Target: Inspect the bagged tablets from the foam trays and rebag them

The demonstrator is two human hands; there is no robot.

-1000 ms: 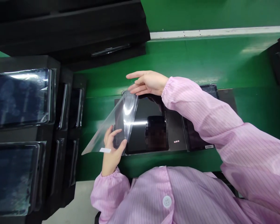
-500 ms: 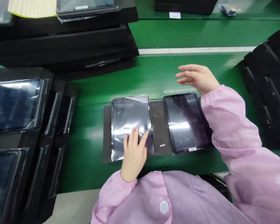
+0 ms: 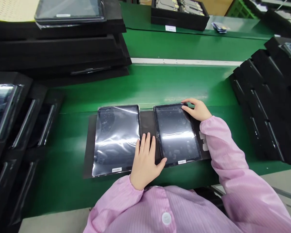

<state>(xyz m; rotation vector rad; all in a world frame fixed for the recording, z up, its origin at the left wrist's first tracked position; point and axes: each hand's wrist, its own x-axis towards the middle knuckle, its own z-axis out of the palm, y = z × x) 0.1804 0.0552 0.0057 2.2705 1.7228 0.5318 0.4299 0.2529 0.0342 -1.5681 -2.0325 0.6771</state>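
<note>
Two dark-screened tablets lie side by side on a black foam tray. The left tablet is in clear wrinkled film with a white label low on it. My left hand lies flat in the gap between the tablets, fingers spread, thumb at the lower left corner of the right tablet. At that tablet's upper right corner, my right hand has its thumb on the screen side and fingers at the top edge. Some black foam shows between the tablets; small whitish tabs lie by my right sleeve.
Stacked black foam trays holding tablets stand at left and right. Another stack at the back left carries a bagged tablet and a yellow-edged sheet. A black box of parts sits on the green bench.
My right hand has come down from above the right tablet onto its upper corner. My left hand has slid off the left tablet into the gap. The camera view has shifted.
</note>
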